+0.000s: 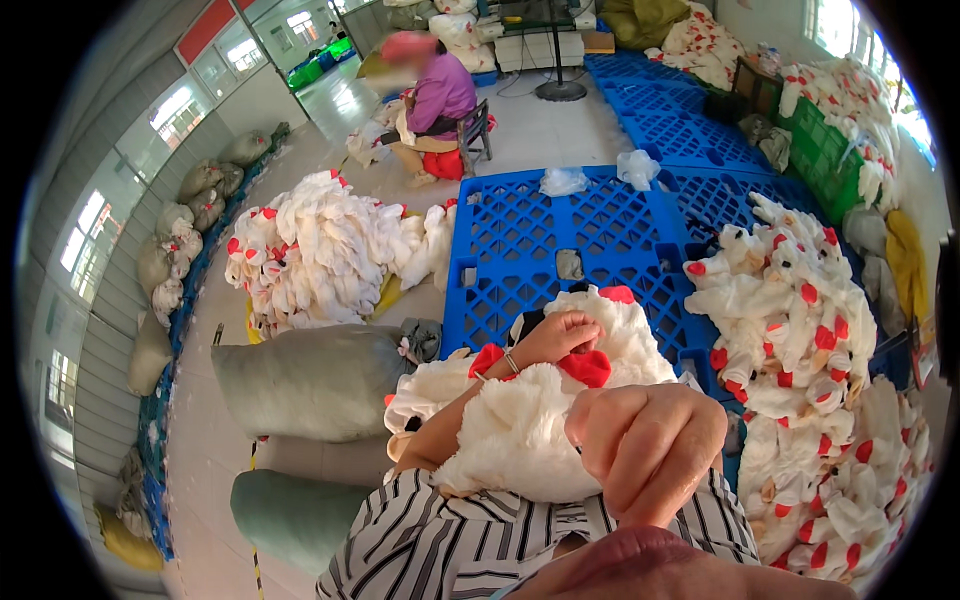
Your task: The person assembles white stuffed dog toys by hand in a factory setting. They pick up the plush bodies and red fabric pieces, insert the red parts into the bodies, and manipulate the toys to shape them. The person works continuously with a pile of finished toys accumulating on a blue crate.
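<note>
A white fluffy plush toy skin (520, 435) with red patches lies across my lap. My left hand (560, 338) is closed on its far part, fingers curled beside a red fabric piece (586, 369); a bracelet circles that wrist. Raised close above the near right side of the plush is my right hand (650, 440), its fingers pressed together in a pinch. Whatever it may hold is too small or hidden to make out. More white plush with a red tip (617, 295) rises just beyond my left hand.
Blue plastic pallets (610, 215) stretch ahead. Heaps of white-and-red plush skins lie at the right (790, 310) and left (320, 250). Stuffed grey (310, 385) and green sacks (295, 515) sit at my left. Another person (440, 100) in purple sits farther off. A green crate (820, 160) stands far right.
</note>
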`<control>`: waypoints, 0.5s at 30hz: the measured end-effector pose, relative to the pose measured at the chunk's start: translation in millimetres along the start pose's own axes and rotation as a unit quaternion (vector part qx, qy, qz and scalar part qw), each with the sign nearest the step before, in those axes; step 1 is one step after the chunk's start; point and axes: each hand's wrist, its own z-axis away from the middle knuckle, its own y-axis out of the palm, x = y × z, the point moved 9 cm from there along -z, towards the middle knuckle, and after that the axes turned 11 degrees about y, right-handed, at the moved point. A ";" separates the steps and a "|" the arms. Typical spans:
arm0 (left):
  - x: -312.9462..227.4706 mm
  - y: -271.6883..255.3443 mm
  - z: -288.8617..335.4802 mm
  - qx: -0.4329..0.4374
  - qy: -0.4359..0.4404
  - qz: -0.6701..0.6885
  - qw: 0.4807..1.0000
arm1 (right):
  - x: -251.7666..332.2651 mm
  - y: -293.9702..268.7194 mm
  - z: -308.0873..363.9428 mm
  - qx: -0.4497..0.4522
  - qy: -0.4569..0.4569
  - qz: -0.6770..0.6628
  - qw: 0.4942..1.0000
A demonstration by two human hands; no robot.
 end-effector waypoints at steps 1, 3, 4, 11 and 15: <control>-1.1 0.2 0.5 0.002 0.002 0.001 1.000 | -1.4 -0.5 -0.3 -0.001 0.001 -0.001 1.000; -3.1 1.6 1.2 0.005 0.006 0.003 1.000 | -1.8 -0.5 -3.0 0.001 0.003 0.006 1.000; -4.9 1.4 1.6 0.005 0.009 -0.001 1.000 | -1.7 0.0 -4.6 0.002 0.003 0.010 1.000; -0.6 0.4 2.2 0.006 0.017 0.017 1.000 | -2.5 1.5 -8.4 0.006 -0.011 0.024 1.000; -0.1 0.5 2.2 0.006 0.018 0.017 1.000 | -0.9 6.0 -11.3 0.016 -0.005 0.030 0.999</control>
